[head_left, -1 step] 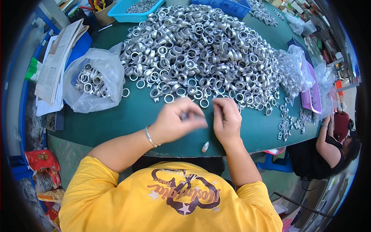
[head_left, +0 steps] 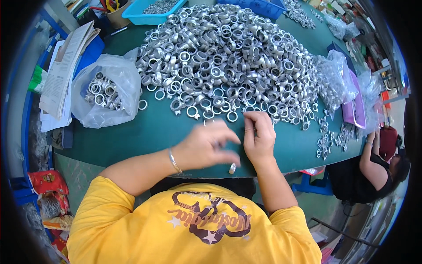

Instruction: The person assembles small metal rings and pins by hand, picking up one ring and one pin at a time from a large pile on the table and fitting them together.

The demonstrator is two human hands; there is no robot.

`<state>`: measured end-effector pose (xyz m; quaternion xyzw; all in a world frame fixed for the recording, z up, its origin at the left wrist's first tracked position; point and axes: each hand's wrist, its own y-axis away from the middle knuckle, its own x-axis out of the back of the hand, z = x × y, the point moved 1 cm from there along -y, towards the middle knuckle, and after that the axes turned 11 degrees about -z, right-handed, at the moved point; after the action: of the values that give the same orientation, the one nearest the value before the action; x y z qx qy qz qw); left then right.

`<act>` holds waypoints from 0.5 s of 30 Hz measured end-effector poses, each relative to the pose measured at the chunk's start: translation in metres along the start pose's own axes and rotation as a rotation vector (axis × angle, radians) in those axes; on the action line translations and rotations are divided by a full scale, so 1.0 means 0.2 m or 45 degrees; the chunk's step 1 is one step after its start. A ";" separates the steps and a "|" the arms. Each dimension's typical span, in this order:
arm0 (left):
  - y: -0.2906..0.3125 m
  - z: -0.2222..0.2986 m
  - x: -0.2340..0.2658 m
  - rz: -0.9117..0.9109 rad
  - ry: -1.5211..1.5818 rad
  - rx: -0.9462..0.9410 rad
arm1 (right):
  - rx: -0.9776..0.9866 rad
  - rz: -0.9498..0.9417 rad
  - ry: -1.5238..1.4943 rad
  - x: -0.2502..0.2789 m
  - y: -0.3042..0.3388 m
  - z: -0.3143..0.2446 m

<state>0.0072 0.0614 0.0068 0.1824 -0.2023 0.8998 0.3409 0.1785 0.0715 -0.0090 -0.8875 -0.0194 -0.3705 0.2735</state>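
Observation:
My left hand (head_left: 212,144) hangs over the green table, smeared by motion, thumb and fingers apart with nothing visible between them. A single silver metal ring (head_left: 232,168) stands near the table's front edge, just below that hand's fingertips. To the right, my right hand (head_left: 259,137) is closed, fingers curled down against the thumb; what it pinches, if anything, is hidden. Beyond both hands rises a large heap of silver metal rings (head_left: 228,57) with small lugs. Several loose rings (head_left: 192,112) lie along the heap's near edge.
At left, a clear plastic bag (head_left: 125,108) holds more rings beside stacked papers (head_left: 66,75). Blue trays (head_left: 149,18) stand at the back. On the right are a bag of small parts (head_left: 332,81), a purple basket (head_left: 353,116) and a seated person (head_left: 373,169).
My left hand has come down toward the table's front edge, and its fingers have spread apart. The single ring there has turned slightly. My right hand has barely moved.

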 end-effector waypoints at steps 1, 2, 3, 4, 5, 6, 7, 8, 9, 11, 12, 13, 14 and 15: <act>0.01 0.04 -0.04 -0.187 -0.173 -0.131 | -0.010 -0.004 0.001 -0.01 0.01 0.00; 0.02 0.05 -0.11 -0.290 -0.274 -0.125 | -0.050 0.025 -0.062 -0.01 0.00 0.01; 0.04 0.04 -0.17 -0.394 -0.374 -0.119 | -0.091 0.054 -0.124 -0.01 0.00 0.02; 0.04 0.04 -0.19 -0.437 -0.467 -0.109 | -0.137 0.124 -0.163 0.00 -0.01 0.04; 0.04 0.04 -0.20 -0.438 -0.461 -0.119 | -0.188 0.176 -0.141 0.02 -0.01 0.05; 0.04 0.03 -0.20 -0.415 -0.446 -0.095 | -0.245 0.184 -0.159 0.06 0.00 0.05; 0.04 0.03 -0.19 -0.395 -0.440 -0.068 | -0.298 0.198 -0.185 0.09 0.00 0.05; 0.04 0.03 -0.17 -0.357 -0.425 -0.028 | -0.279 0.159 -0.118 0.12 0.02 0.05; 0.04 0.02 -0.16 -0.360 -0.429 -0.036 | -0.278 0.167 -0.114 0.14 0.04 0.06; 0.04 -0.01 -0.16 -0.297 -0.406 -0.065 | -0.079 -0.082 0.116 0.16 0.08 0.07; 0.04 -0.04 -0.16 -0.222 -0.350 -0.116 | -0.071 -0.138 0.289 0.15 0.09 0.07; 0.02 -0.05 -0.13 -0.187 -0.191 -0.096 | -0.111 -0.181 0.365 0.15 0.09 0.06; 0.01 -0.05 -0.12 -0.174 0.144 0.159 | -0.090 -0.168 0.379 0.15 0.10 0.07; 0.01 -0.06 -0.10 -0.158 0.479 0.414 | -0.068 -0.156 0.392 0.14 0.12 0.08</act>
<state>0.0187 0.0548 -0.0125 0.0762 0.0235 0.9160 0.3933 0.2146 0.0547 -0.0111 -0.8243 -0.0214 -0.5184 0.2264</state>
